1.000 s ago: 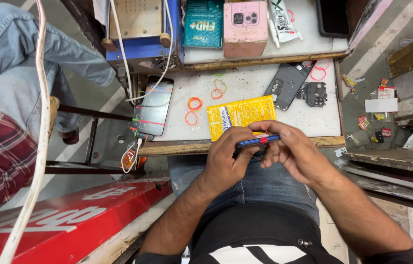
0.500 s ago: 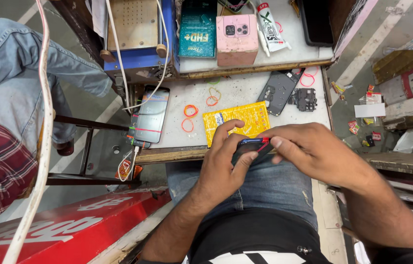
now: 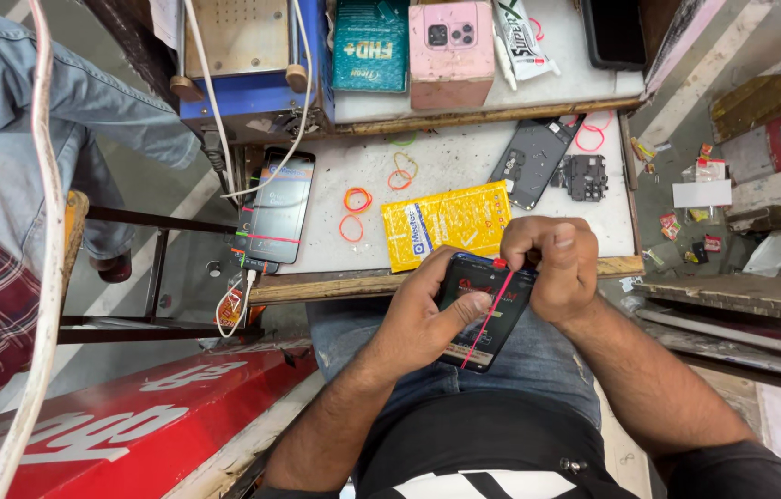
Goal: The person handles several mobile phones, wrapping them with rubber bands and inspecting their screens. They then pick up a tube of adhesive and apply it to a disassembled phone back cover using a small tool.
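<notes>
Your left hand (image 3: 427, 319) is wrapped around a dark phone (image 3: 485, 310), thumb pressed across its lit screen, holding it over your lap just in front of the table edge (image 3: 335, 285). Your right hand (image 3: 552, 263) pinches a red rubber band (image 3: 488, 314) at the phone's top corner; the band runs diagonally down across the screen. Just beyond, on the table, lies a yellow packet (image 3: 446, 222), with loose orange bands (image 3: 356, 200) beside it and another banded phone (image 3: 278, 208) further left.
</notes>
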